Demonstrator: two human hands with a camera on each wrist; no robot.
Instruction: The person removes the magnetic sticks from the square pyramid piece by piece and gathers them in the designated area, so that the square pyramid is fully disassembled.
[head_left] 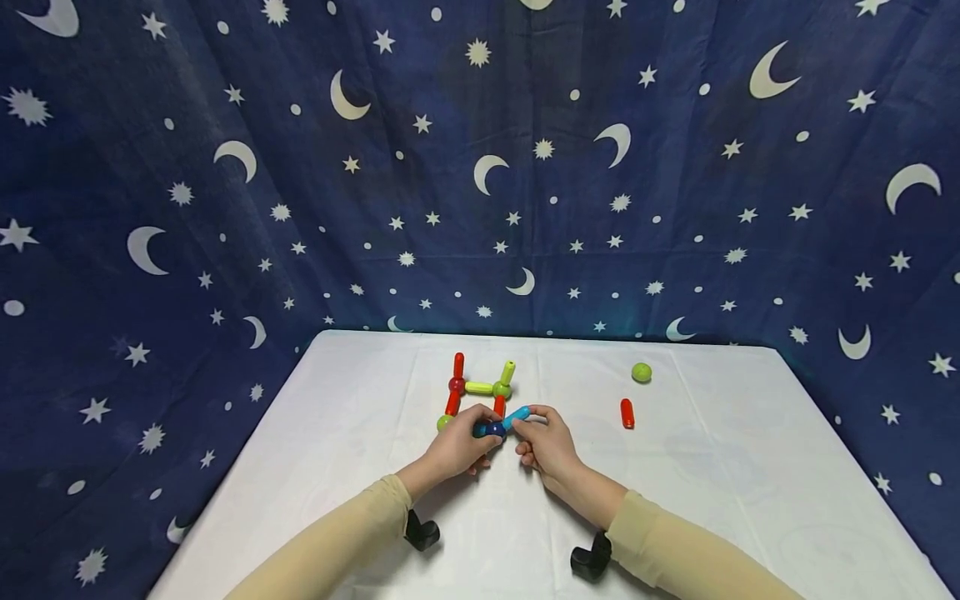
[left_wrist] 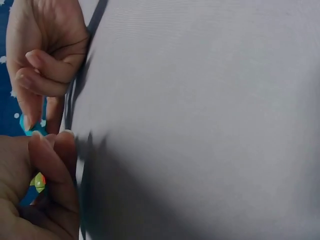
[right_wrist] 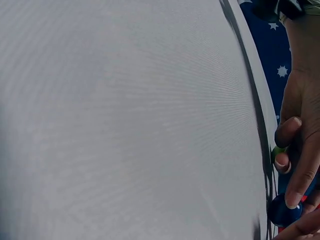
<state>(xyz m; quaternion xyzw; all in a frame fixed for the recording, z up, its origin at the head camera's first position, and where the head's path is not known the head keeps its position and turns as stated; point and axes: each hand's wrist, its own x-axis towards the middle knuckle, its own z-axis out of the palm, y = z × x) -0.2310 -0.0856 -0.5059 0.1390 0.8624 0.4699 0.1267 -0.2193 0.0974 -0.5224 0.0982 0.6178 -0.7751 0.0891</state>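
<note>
A frame of magnetic-looking sticks and balls lies on the table, with a red ball (head_left: 457,385), a green ball (head_left: 502,389) and a yellow-green stick (head_left: 479,387) between them. At its near side, my left hand (head_left: 456,442) grips a dark blue ball (head_left: 496,430) and a blue stick beside it, partly hidden by the fingers. The thumb presses that ball (right_wrist: 283,211) in the right wrist view. My right hand (head_left: 551,448) pinches a light blue stick (head_left: 517,417) between thumb and forefinger, its lower end at the dark blue ball. Whether they touch firmly, I cannot tell.
Off to the right lie a loose red stick (head_left: 627,413) and a loose green ball (head_left: 641,372). Red sticks (head_left: 459,364) and a second green ball (head_left: 444,422) belong to the frame. A white cloth covers the table (head_left: 712,483); a starry blue curtain (head_left: 555,225) hangs behind.
</note>
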